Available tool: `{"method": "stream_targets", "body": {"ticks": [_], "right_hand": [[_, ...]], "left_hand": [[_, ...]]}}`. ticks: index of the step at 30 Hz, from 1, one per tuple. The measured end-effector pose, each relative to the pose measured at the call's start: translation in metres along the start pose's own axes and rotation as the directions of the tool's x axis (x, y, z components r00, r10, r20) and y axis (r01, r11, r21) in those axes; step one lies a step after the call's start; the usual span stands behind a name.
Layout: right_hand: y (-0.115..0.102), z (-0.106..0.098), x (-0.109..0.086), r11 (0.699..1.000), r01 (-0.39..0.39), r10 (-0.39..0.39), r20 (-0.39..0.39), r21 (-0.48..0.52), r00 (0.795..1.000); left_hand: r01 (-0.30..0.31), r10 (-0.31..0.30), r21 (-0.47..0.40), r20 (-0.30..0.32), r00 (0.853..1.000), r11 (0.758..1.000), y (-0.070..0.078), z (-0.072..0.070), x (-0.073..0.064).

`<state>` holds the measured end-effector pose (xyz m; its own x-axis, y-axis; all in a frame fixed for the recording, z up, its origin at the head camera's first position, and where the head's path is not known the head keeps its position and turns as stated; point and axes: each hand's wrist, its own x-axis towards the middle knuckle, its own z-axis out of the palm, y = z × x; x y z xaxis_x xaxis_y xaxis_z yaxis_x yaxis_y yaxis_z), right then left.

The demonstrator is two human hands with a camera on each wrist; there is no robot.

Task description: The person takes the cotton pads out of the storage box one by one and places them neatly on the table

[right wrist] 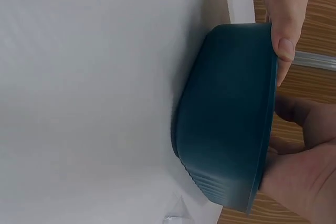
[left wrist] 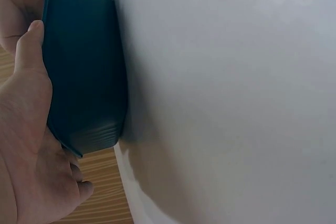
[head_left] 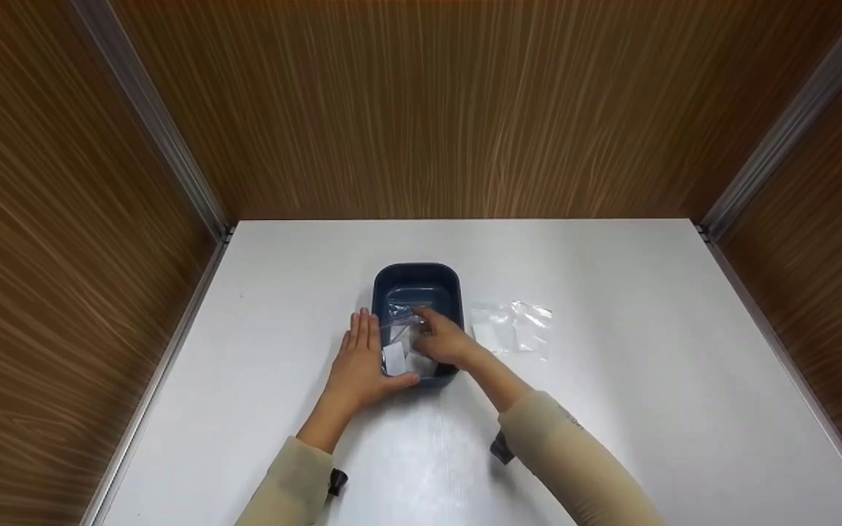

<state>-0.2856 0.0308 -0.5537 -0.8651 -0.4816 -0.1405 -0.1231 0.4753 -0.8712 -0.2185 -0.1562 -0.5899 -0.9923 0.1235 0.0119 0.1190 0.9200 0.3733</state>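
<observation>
box (head_left: 417,276) partly hidden, sleeves (head_left: 582,456) cut off

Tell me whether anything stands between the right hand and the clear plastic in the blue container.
Nothing visible does. The container is open on top, and the right hand reaches over its right rim to the clear plastic. The left hand lies along the left side, out of the way.

It's a booth; wood-grain panels (head_left: 450,109) and metal strips (head_left: 153,109) border a white table (head_left: 647,314).
</observation>
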Motion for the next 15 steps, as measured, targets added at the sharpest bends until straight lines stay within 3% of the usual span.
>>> {"method": "stream_targets", "body": {"ticks": [5,9,15], "right_hand": [[-0.0012,-0.0033,-0.0032,0.978,0.053,-0.05,0.019,-0.2,0.999],[-0.0026,-0.0062,-0.0048,0.949,0.107,-0.091,0.067,-0.297,0.994],[-0.0029,-0.0103,-0.0053,0.924,0.097,-0.106,-0.002,-0.369,0.994]], "left_hand": [[-0.005,0.005,-0.007,-0.002,1.0,1.0,-0.0007,-0.0002,0.0001],[-0.004,0.004,-0.004,-0.001,1.0,1.0,-0.001,-0.0004,0.0],[-0.004,0.004,-0.014,0.005,1.0,1.0,-0.0011,0.0004,-0.0002]]}}
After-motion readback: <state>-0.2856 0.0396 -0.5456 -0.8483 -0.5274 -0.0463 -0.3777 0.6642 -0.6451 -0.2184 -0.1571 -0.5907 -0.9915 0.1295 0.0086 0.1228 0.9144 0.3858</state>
